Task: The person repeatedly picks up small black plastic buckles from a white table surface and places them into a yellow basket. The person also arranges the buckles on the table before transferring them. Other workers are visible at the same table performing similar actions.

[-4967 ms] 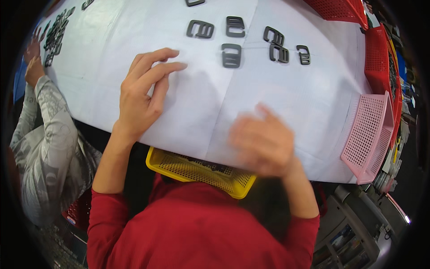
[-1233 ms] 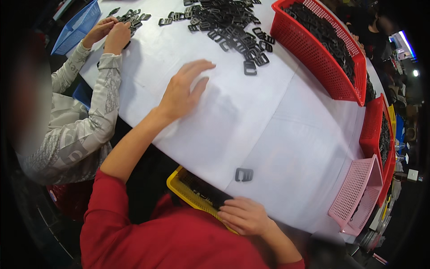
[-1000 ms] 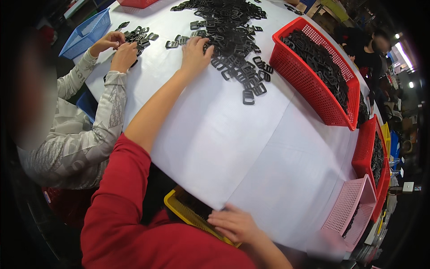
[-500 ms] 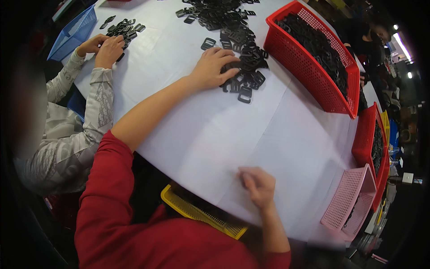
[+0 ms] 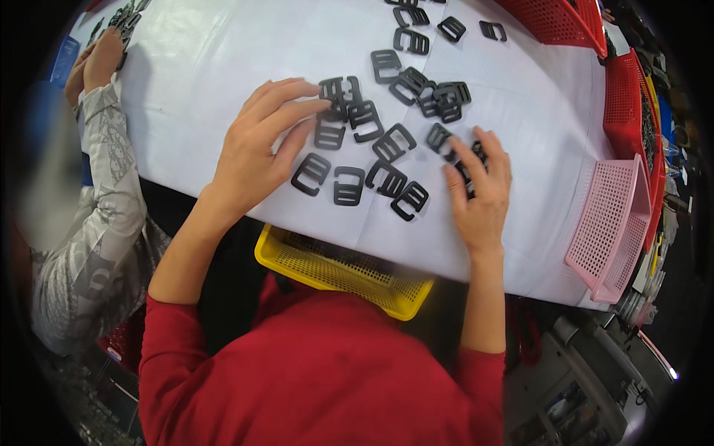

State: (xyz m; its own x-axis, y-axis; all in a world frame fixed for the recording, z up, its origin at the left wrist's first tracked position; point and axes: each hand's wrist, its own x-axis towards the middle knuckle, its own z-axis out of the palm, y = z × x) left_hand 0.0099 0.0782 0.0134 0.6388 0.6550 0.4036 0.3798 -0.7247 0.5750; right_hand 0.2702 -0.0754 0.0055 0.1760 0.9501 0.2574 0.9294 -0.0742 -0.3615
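Flat black plastic strap buckles lie loosely spread over the white table in front of me. My left hand is at the left of them, fingers apart and stretched out, the tips at a small overlapping cluster. On the right, my right hand is open, thumb and fingers spread over a few buckles that it partly hides. Between the hands several single buckles lie flat or lean on one another. Neither hand lifts anything that I can see.
A yellow basket is below the table's near edge. Red baskets and a pink basket line the right side. At the far left a co-worker's hands handle more black pieces beside a blue basket.
My left hand has come nearer from the big pile, and buckles now lie spread before me. The right hand, closed over bare table before, is now open over buckles. The view has shifted.
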